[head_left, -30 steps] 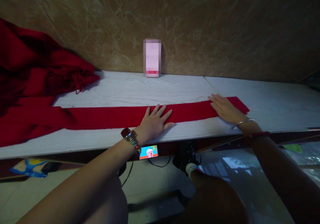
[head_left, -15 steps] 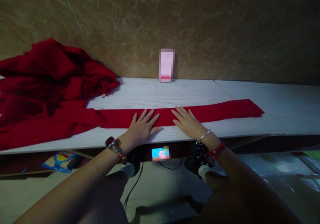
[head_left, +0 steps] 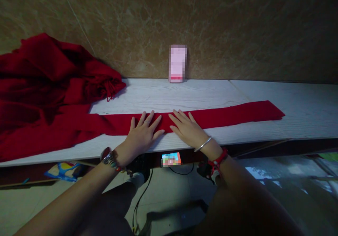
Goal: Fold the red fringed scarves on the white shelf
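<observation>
A long red scarf (head_left: 232,115) lies along the white wood-grain surface, its right part folded into a narrow flat band. Its left part is heaped up in loose folds, with a bit of fringe showing. My left hand (head_left: 142,134) rests palm down on the band, fingers spread, a ring on one finger. To the right of it, my right hand (head_left: 188,128) lies flat on the same band, fingers also apart. Neither hand grasps the cloth.
A pink blurred box-like object (head_left: 177,63) leans on the brown marbled wall (head_left: 237,32) behind the white surface (head_left: 200,92). Below the front edge are a small bright-screened object (head_left: 171,159), a blue-and-yellow packet (head_left: 63,171) and a black cable (head_left: 138,201).
Both hands have slid left along the band, the right one farther, so they are a little closer together. The view has shifted slightly. The scarf keeps its shape.
</observation>
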The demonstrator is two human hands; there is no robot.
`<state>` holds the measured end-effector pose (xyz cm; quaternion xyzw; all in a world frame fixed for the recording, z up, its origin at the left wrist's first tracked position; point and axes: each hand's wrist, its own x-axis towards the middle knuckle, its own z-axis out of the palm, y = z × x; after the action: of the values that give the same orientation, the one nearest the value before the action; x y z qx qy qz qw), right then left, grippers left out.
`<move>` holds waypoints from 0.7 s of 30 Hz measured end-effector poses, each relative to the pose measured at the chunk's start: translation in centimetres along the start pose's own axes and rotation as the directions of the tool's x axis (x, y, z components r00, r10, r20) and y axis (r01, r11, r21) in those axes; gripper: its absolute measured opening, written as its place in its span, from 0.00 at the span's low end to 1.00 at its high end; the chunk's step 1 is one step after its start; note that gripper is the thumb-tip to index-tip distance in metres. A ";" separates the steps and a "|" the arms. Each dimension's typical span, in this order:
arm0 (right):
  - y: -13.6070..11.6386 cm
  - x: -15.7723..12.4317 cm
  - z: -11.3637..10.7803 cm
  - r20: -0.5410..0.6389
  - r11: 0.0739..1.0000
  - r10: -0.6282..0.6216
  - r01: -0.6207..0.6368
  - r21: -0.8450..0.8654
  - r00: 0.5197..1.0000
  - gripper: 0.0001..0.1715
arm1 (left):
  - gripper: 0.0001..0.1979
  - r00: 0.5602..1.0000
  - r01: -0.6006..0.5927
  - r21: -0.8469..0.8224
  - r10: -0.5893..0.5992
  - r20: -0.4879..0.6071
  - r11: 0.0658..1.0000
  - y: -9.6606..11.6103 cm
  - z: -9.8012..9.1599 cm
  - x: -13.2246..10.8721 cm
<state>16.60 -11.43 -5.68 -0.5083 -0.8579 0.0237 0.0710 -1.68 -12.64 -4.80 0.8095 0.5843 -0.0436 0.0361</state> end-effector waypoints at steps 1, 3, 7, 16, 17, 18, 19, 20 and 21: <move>-0.3 0.2 0.1 0.003 1.000 -0.007 0.007 -0.001 1.000 0.29 | 0.28 1.000 0.017 -0.001 -0.017 -0.002 1.000 -0.1 0.1 0.1; -0.6 0.4 0.3 0.020 1.000 -0.005 0.005 0.000 1.000 0.29 | 0.27 0.999 0.043 -0.012 -0.043 0.006 0.999 -0.4 0.2 0.2; -0.8 0.7 0.5 0.023 1.000 0.018 -0.018 0.001 1.000 0.30 | 0.26 0.997 0.058 -0.033 -0.056 0.043 0.998 -0.5 0.1 0.2; -1.4 1.4 0.7 0.011 1.000 0.002 -0.002 0.015 1.000 0.29 | 0.27 0.991 0.114 -0.064 -0.110 0.072 0.991 -1.2 -0.2 0.1; -1.3 1.4 0.8 0.011 1.000 0.002 -0.003 0.016 1.000 0.29 | 0.27 0.989 0.132 -0.066 -0.127 0.081 0.989 -1.4 -0.2 0.0; -1.3 1.4 0.8 0.010 1.000 0.003 -0.003 0.017 1.000 0.29 | 0.27 0.984 0.156 -0.069 -0.150 0.092 0.985 -1.7 -0.2 -0.1; -1.2 1.4 0.8 0.007 1.000 0.002 -0.002 0.017 1.000 0.29 | 0.27 0.980 0.182 -0.071 -0.175 0.096 0.981 -2.1 -0.2 -0.2; -1.2 1.4 0.8 0.004 1.000 0.000 0.000 0.017 1.000 0.29 | 0.28 0.977 0.199 -0.073 -0.193 0.088 0.977 -2.4 -0.1 -0.4; -1.2 1.4 0.8 0.002 1.000 -0.002 0.002 0.016 1.000 0.29 | 0.27 0.977 0.207 -0.076 -0.202 0.069 0.975 -2.8 0.0 -0.5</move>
<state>14.78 -10.80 -6.24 -0.5068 -0.8583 0.0309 0.0741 -4.45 -12.21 -4.81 0.7411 0.6645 -0.0478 0.0827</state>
